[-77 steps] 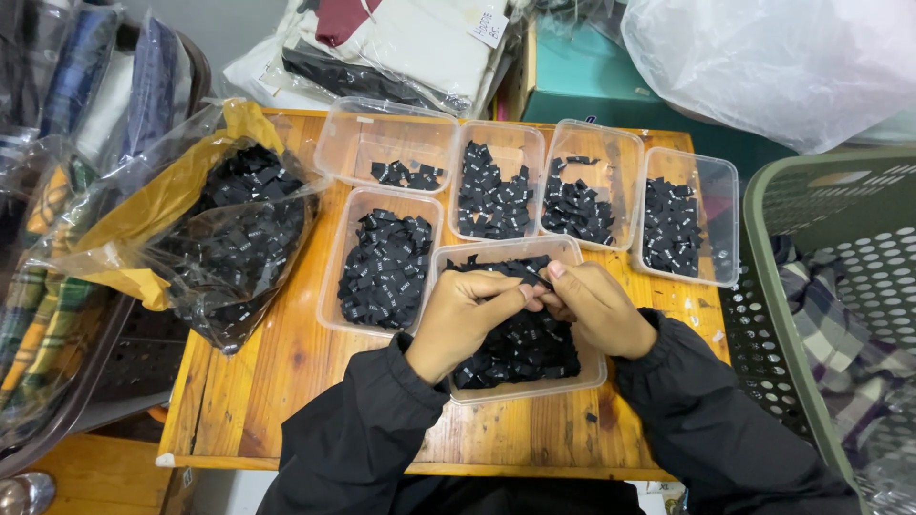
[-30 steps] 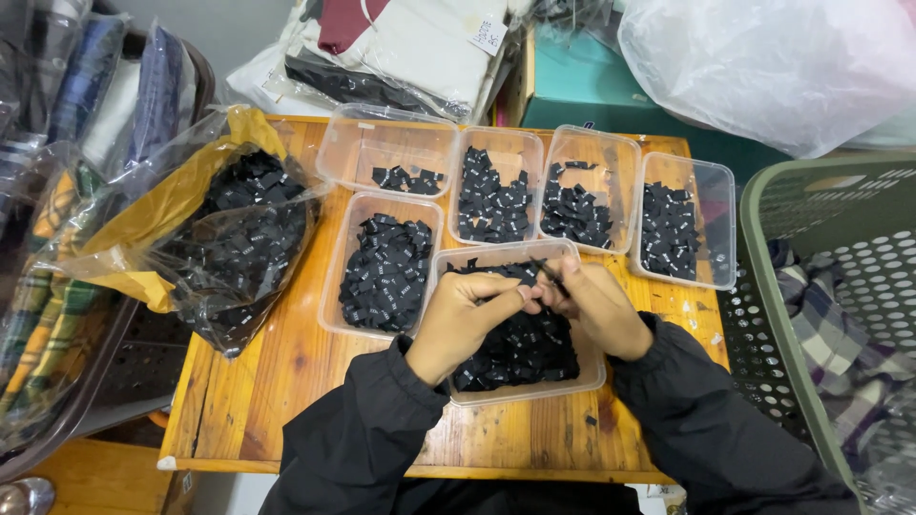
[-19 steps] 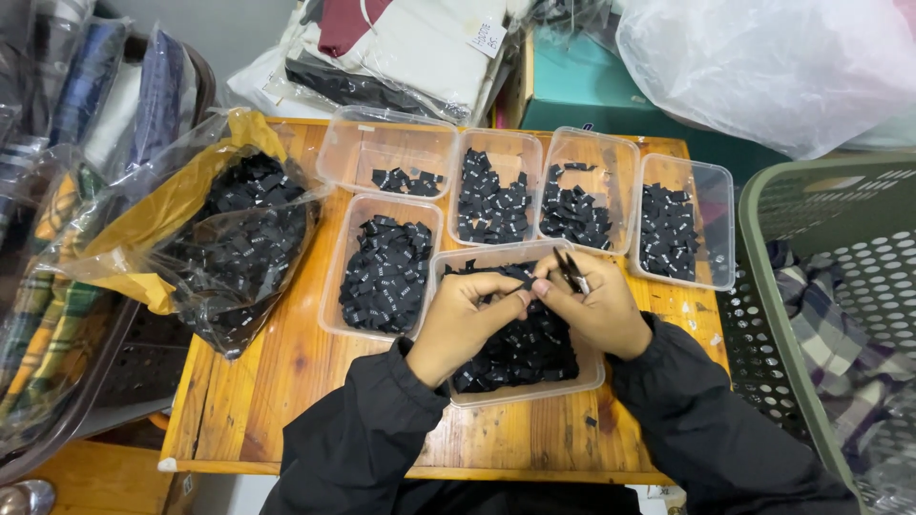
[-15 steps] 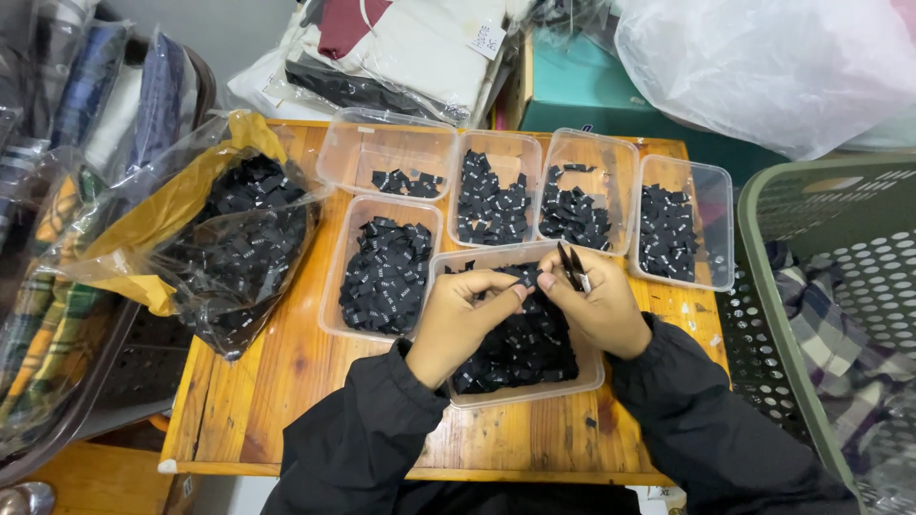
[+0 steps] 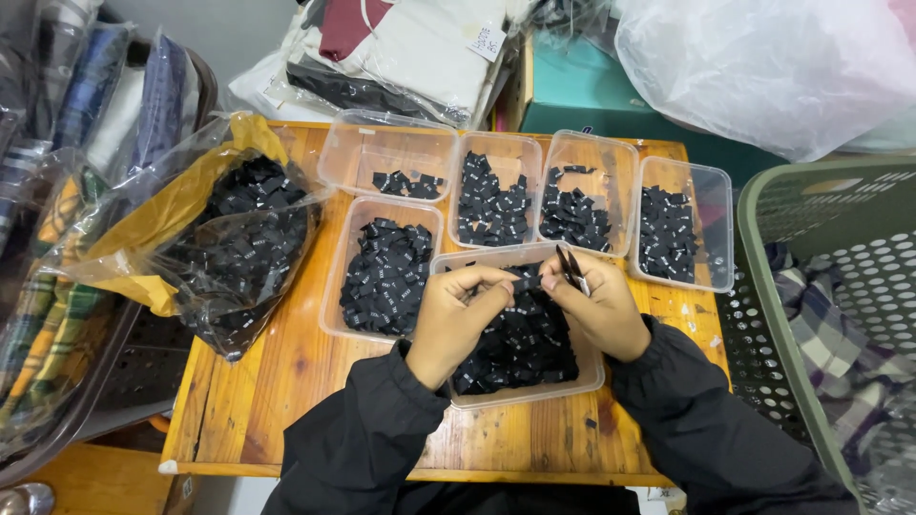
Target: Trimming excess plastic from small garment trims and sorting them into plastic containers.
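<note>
My left hand (image 5: 456,319) and my right hand (image 5: 599,307) meet above a clear plastic tub (image 5: 592,374) full of small black fabric labels (image 5: 520,343). Both hands pinch one black label (image 5: 526,283) between their fingertips. My right hand also grips a pair of dark tweezers (image 5: 571,268), tips pointing up and away from me. Both arms wear black sleeves.
Several clear tubs with black labels stand on the wooden table (image 5: 286,381): one at left (image 5: 386,272), others in a back row (image 5: 584,200). An open plastic bag of labels (image 5: 239,238) lies left. A green laundry basket (image 5: 830,315) stands right; folded clothes lie behind.
My hands rose slightly from the tub's labels. The tweezers in my right hand swung up and now show clearly. One label is held between both hands.
</note>
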